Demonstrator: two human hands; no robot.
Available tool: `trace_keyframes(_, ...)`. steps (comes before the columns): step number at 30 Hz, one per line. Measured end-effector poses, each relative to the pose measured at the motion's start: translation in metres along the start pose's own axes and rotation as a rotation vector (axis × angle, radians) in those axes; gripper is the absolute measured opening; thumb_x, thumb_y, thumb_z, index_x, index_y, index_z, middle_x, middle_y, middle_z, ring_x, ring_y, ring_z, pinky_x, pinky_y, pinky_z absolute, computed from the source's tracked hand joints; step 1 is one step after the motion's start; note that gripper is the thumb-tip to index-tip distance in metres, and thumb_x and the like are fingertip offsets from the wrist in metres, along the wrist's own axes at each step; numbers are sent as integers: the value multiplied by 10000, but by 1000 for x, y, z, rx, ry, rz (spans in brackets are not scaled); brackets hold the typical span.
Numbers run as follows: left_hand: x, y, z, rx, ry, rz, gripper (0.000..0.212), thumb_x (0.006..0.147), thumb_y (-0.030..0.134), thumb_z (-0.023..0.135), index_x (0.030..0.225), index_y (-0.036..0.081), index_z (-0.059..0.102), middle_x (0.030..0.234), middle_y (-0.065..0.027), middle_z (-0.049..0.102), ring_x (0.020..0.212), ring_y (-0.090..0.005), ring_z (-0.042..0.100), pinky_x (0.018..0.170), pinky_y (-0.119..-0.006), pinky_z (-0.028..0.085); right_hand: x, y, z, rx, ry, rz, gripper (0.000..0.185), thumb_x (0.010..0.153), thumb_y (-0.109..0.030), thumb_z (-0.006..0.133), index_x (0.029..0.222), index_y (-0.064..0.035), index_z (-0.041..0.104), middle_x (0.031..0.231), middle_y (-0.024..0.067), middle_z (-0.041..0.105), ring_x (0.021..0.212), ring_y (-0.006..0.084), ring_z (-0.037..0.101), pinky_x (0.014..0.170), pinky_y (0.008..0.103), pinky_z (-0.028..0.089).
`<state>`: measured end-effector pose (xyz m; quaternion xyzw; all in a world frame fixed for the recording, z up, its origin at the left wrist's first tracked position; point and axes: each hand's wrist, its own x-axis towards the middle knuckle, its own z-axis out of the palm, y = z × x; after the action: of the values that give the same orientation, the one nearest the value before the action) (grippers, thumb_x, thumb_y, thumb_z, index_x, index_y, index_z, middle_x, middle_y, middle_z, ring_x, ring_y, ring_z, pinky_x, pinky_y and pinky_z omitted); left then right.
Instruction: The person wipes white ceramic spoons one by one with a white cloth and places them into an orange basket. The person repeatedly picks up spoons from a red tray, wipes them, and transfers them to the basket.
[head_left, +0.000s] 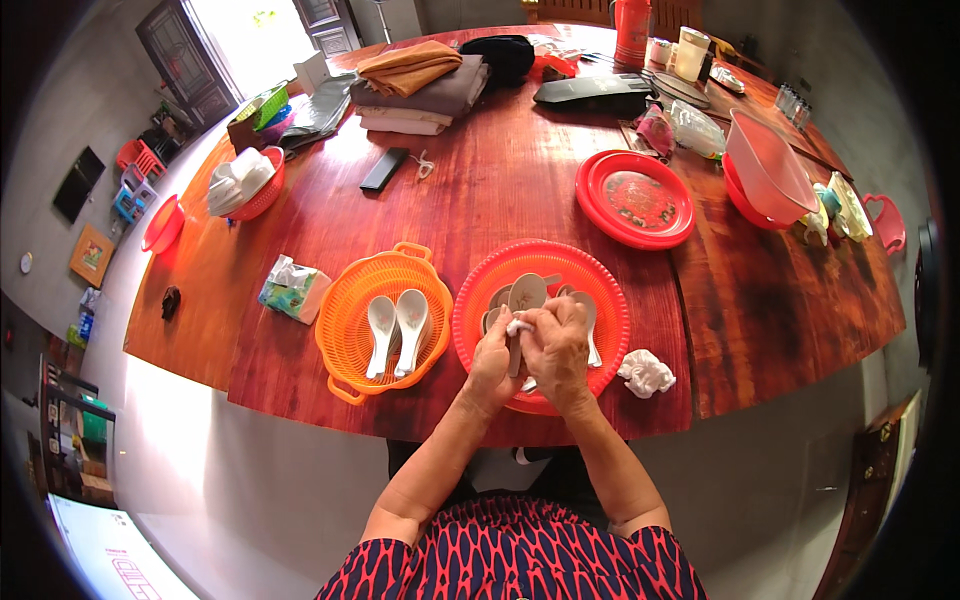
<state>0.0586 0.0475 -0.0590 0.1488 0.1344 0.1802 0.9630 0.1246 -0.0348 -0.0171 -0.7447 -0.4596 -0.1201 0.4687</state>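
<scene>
Both my hands are over a red plastic basket (616, 315) that holds several soup spoons (587, 307). My left hand (491, 364) grips the handle of a patterned soup spoon (528, 291), its bowl pointing away from me. My right hand (555, 349) pinches a small white tissue (517, 327) against that spoon. To the left, an orange plastic colander (337, 307) with two handles holds two neat stacks of white soup spoons (412, 319). A crumpled white tissue (646, 373) lies on the table just right of the red basket.
A tissue pack (294, 289) lies left of the colander. Red round trays (637, 199) are behind the red basket. Farther off are a phone (385, 169), a basket of white bowls (262, 196), folded cloths (420, 86), a pink plastic bin (769, 169) and a red thermos (632, 34).
</scene>
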Motion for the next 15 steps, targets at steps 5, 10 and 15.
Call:
trace_keyframes(5, -7, 5, 14, 0, 20, -25, 394, 999, 418, 305, 1092, 110, 533, 898, -13, 592, 770, -123, 559, 697, -279, 482, 5, 5, 13, 20, 68, 47, 129, 741, -75, 656, 860, -69, 605, 820, 98, 537, 776, 272, 548, 664, 386, 455)
trace_keyframes(10, -19, 1, 10, 102, -57, -77, 362, 999, 430, 290, 1076, 170, 530, 766, 53, 517, 547, -51, 414, 439, -187, 298, 13, 11, 9, 169, 201, 186, 132, 768, 2, 625, 874, -33, 555, 807, 104, 519, 677, 245, 526, 600, 349, 447)
trace_keyframes(15, -26, -7, 26, 385, 214, 28, 394, 1004, 416, 283, 1197, 135, 481, 964, -9, 603, 771, -126, 597, 619, -290, 516, 19, -2, 2, 67, 156, 11, 264, 751, 24, 646, 1001, -32, 583, 847, 111, 546, 702, 250, 560, 627, 351, 465)
